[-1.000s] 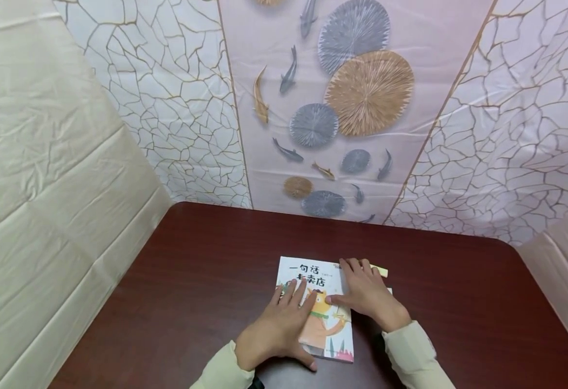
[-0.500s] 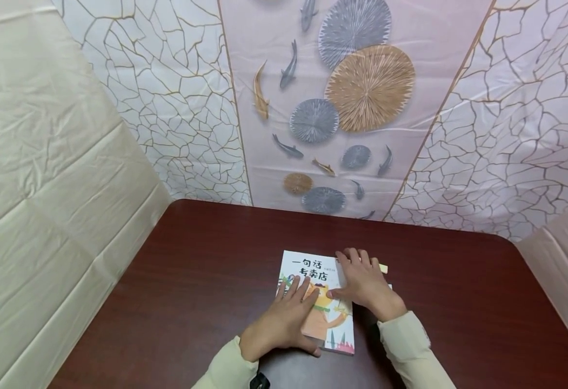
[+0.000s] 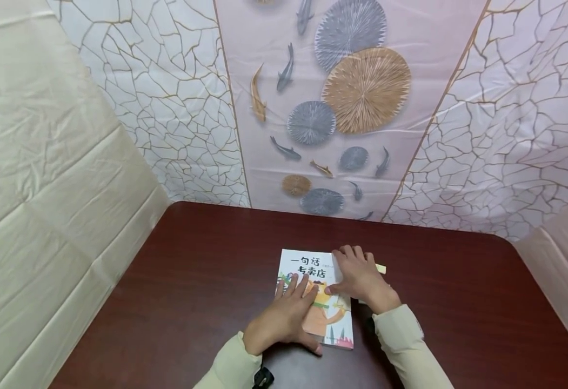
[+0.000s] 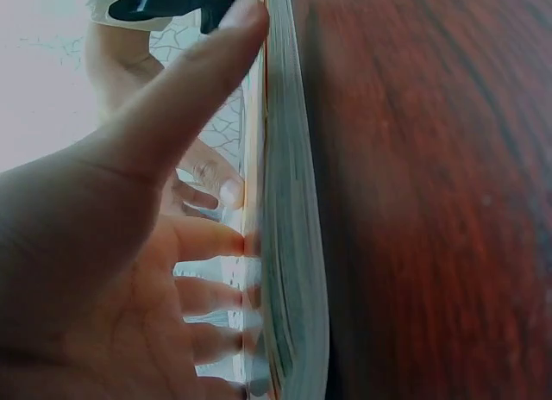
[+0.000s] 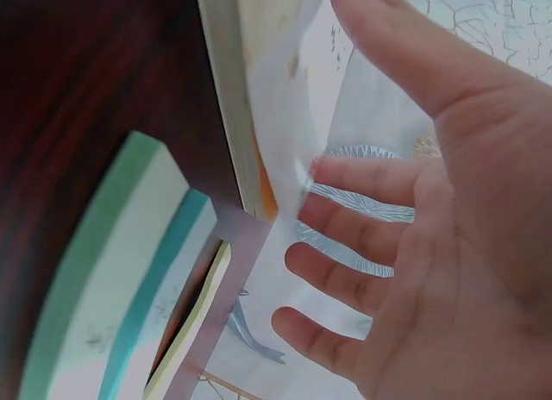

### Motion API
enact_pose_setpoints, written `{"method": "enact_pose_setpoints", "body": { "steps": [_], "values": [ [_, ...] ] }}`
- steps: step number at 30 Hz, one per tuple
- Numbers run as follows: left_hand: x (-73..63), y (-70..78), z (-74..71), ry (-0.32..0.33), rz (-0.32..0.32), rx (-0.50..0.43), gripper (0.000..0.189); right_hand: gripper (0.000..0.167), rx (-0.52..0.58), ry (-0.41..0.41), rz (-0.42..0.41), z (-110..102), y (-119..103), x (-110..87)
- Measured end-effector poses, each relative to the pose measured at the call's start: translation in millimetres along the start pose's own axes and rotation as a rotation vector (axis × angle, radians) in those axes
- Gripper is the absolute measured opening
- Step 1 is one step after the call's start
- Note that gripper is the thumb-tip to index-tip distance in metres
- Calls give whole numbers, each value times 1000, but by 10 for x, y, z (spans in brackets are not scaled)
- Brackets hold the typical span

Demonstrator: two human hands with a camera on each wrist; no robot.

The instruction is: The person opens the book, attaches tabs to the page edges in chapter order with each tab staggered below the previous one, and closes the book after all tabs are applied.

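A picture book (image 3: pixel 331 323) with an orange animal on its white cover lies flat on the table. My left hand (image 3: pixel 280 320) rests on the left of the cover, fingers spread and thumb stretched along the near side. In the left wrist view the book's page edges (image 4: pixel 291 210) run close beside that thumb. My right hand (image 3: pixel 360 276) lies over the book's upper right side, thumb on the cover and fingers extended. Along the book edge (image 5: pixel 228 98) in the right wrist view, something whitish and translucent, like film, touches my index fingertip.
Right of the book, partly under my right hand, lie several paper pads: a green-edged pad (image 5: pixel 103 245), a teal-edged pad (image 5: pixel 159 288) and a thin yellow one (image 5: pixel 190 322). The dark wooden table (image 3: pixel 206 281) meets a patterned cloth wall (image 3: pixel 288 205) at the back.
The book has shifted slightly away from me. My right hand has moved a little to the left with it, while my left hand stays on the cover.
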State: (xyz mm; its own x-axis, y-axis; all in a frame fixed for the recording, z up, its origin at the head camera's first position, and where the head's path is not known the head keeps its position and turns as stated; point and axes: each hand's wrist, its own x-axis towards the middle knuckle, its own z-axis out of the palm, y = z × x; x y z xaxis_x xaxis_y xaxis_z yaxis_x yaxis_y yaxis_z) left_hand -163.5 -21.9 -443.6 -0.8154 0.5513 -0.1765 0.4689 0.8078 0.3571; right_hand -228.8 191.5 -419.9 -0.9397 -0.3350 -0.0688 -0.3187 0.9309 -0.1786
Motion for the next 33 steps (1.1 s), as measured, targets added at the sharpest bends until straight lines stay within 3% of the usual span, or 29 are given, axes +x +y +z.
{"method": "enact_pose_setpoints", "body": {
  "steps": [9,18,25,29,33],
  "values": [
    [14,4,-3,164,0,-177,72,99,10,58,40,59,-26,-59],
    [21,29,25,202,-4,-163,66,105,87,89,57,118,-59,-102],
    [22,27,31,212,-23,-183,65,104,357,75,109,134,-150,-130],
    [51,27,42,236,-30,-219,66,108,525,153,214,116,-118,-146],
    [79,43,16,244,-102,-297,73,87,667,188,299,66,-48,-204]
  ]
}}
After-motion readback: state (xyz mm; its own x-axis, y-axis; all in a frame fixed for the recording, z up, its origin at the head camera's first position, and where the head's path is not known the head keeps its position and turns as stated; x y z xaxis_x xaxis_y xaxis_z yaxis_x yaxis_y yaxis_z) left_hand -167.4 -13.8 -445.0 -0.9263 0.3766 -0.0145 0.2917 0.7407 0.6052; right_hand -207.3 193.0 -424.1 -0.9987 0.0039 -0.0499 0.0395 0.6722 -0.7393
